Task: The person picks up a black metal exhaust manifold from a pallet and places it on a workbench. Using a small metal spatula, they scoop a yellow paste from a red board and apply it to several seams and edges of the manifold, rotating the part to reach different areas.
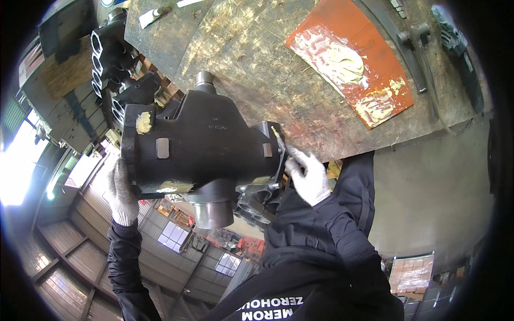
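A large black metal casting (pixel 201 136), with machined round stubs above and below, lies across the near-left edge of the workbench. Yellowish filler patches show on its upper left corner, lower edge and right flange (pixel 276 144). My left hand (pixel 122 195), in a light knit glove, grips the casting's left end; some fingertips are hidden behind the edge. Beside the right flange, my gloved right hand (pixel 309 176) is closed, thumb and fingers drawn together at the rim. What it pinches is too small to make out.
On the worn workbench (pixel 241 53) lies an orange-red sheet (pixel 369 64) smeared with pale yellow filler. A small white tube (pixel 154 17) rests at the far left. A dark tool (pixel 455 40) and a cable lie at right. More black castings (pixel 115 59) stand beyond the left edge.
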### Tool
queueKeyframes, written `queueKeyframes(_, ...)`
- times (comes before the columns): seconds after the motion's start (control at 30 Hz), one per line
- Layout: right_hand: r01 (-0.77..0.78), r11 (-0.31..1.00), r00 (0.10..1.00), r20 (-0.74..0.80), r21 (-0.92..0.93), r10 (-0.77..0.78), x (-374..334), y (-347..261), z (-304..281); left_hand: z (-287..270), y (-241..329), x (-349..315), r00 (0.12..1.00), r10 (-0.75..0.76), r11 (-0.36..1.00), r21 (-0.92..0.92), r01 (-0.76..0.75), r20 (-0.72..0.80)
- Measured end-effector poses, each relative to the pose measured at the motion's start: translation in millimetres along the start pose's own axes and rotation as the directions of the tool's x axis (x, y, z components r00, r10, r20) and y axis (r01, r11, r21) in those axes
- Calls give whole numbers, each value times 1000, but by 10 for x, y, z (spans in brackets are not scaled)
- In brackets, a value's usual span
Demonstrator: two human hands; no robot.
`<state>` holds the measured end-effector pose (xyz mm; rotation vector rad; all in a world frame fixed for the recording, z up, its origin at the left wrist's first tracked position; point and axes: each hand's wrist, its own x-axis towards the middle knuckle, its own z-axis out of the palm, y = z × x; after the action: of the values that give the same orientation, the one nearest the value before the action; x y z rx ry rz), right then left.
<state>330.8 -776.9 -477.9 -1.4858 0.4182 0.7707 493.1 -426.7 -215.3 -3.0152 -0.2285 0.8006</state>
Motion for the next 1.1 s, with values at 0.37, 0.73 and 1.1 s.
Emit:
queueKeyframes(0.37,59,977,998,6,-204,-59,-60,-491,299,-4,63,37,962,-274,913,-314,259,-3)
queueKeyframes(0.73,135,946,988,112,-296,-106,-157,-635,69,-36,69,46,936,-344,897,-267,351,76)
queueKeyframes(1.1,-621,185,748,505,761,430,-117,-461,334,-84,64,26,992,115,956,265,-126,57)
